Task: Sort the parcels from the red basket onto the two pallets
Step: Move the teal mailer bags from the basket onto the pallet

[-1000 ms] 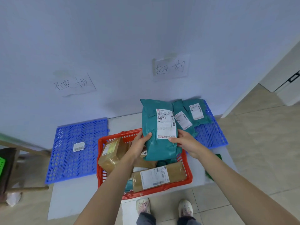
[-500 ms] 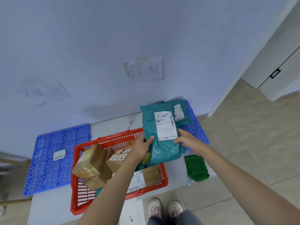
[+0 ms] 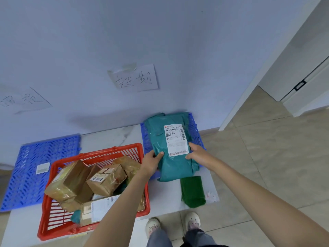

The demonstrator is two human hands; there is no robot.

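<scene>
Nearest: shoes [image 3: 192, 222] on the tile floor. Red basket [image 3: 53, 218] holds brown boxes [image 3: 106, 180]; the left forearm crosses its right rim. Green cloth [image 3: 193, 191] lies right of it. Left hand [image 3: 151, 162] and right hand [image 3: 198, 155] both grip the teal parcel [image 3: 169, 168] over the right pallet [image 3: 195, 132]. Left pallet [image 3: 23, 175] carries a label [image 3: 42, 168]. Wall note [image 3: 136, 79] behind.

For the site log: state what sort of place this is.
Probably a small parcel sorting corner indoors. A red basket holds taped cardboard parcels, blue pallets lie on the floor below handwritten wall signs, and both hands hold a labelled teal mailer.
</scene>
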